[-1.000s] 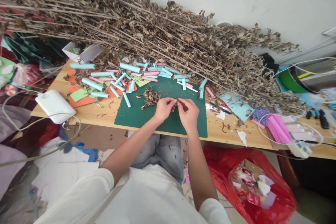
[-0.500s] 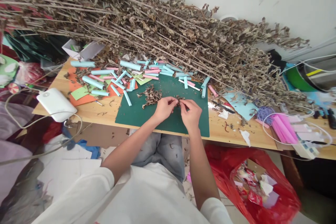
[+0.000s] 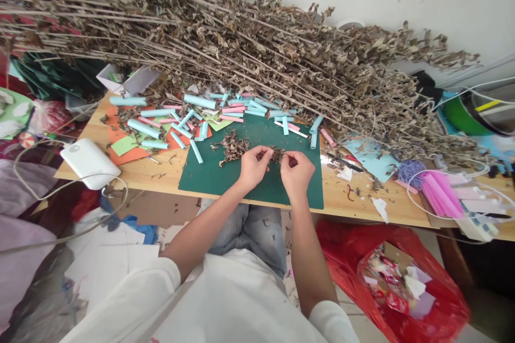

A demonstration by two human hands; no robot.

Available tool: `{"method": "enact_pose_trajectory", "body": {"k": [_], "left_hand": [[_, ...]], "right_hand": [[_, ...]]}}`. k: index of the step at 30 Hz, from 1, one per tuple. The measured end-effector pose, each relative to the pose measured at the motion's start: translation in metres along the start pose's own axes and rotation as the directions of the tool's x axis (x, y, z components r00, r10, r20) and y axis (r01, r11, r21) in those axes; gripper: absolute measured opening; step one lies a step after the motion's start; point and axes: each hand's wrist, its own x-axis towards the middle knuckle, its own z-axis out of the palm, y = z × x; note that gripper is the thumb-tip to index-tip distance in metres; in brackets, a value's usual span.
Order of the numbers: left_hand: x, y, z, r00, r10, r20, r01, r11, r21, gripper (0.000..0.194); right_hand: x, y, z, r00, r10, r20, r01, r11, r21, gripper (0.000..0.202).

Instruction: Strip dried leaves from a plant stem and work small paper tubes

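Observation:
Over the green cutting mat, my left hand is closed in a pinch beside a small clump of dried leaves. My right hand is also closed, thumb and fingertips together, at the right side of that clump. Both hands seem to grip bits of the dried leaves, though the fingertips partly hide them. Left of my left hand lies a loose pile of crumbled dried leaves on the mat. Blue paper tubes and pink ones are scattered along the mat's far edge.
A big heap of dried stalks spans the back of the table. At left sit a white power bank with a cable and orange paper. A pen and purple string lie at right; below hangs a red plastic bag.
My right hand has moved slightly right, away from my left hand, widening the gap and showing more of the leaf clump. The whole view has shifted a little.

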Motion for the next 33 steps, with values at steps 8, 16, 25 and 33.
{"method": "enact_pose_trajectory", "body": {"k": [8, 16, 25, 33], "left_hand": [[0.000, -0.005, 0.002, 0.999, 0.002, -0.044, -0.004, 0.999, -0.040, 0.032], [-0.002, -0.006, 0.002, 0.997, -0.008, -0.079, 0.001, 0.997, -0.081, 0.033], [-0.005, -0.006, 0.000, 0.997, 0.066, -0.040, -0.066, 0.998, -0.003, 0.030], [-0.005, -0.006, 0.000, 0.993, 0.103, -0.051, -0.101, 0.994, 0.036, 0.028]], "right_hand": [[0.002, 0.010, -0.002, 0.988, -0.098, 0.120, 0.119, 0.975, -0.189, 0.028], [-0.002, 0.005, -0.003, 0.989, -0.107, 0.102, 0.123, 0.980, -0.158, 0.021], [-0.007, -0.011, -0.005, 0.976, -0.195, 0.095, 0.183, 0.975, 0.122, 0.016], [-0.008, -0.002, 0.004, 0.981, -0.191, 0.036, 0.190, 0.981, 0.032, 0.014]]}}
